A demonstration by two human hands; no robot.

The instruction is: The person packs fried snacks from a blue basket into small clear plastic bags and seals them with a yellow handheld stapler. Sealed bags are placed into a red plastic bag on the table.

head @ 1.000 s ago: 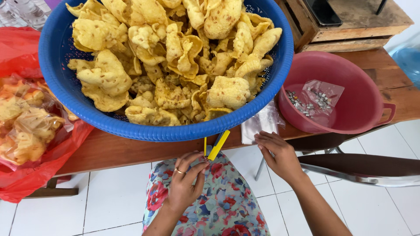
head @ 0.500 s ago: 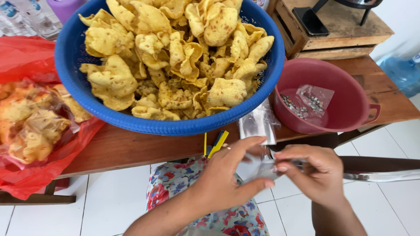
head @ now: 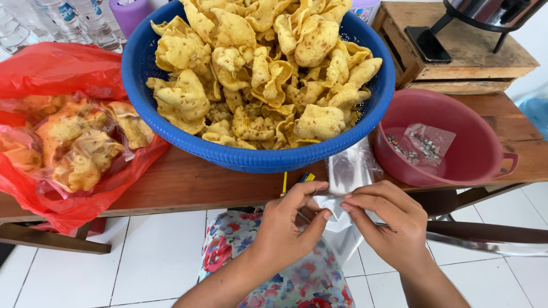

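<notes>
Thin clear plastic bag (head: 342,219) pinched at its mouth between left hand (head: 288,225) and right hand (head: 385,222), held below wooden table edge (head: 188,185), just beneath blue plastic basket (head: 257,157) heaped with yellow crackers (head: 257,74), pink plastic bowl (head: 485,154) set beside.

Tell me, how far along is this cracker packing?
Partly done, it seems. Some crackers already sit in clear bags inside the red plastic bag on the left. In hand: the left hand and right hand pinch the mouth of an empty clear bag, with more of them stacked on the table edge. Left: the blue basket is heaped with loose yellow crackers.
</notes>
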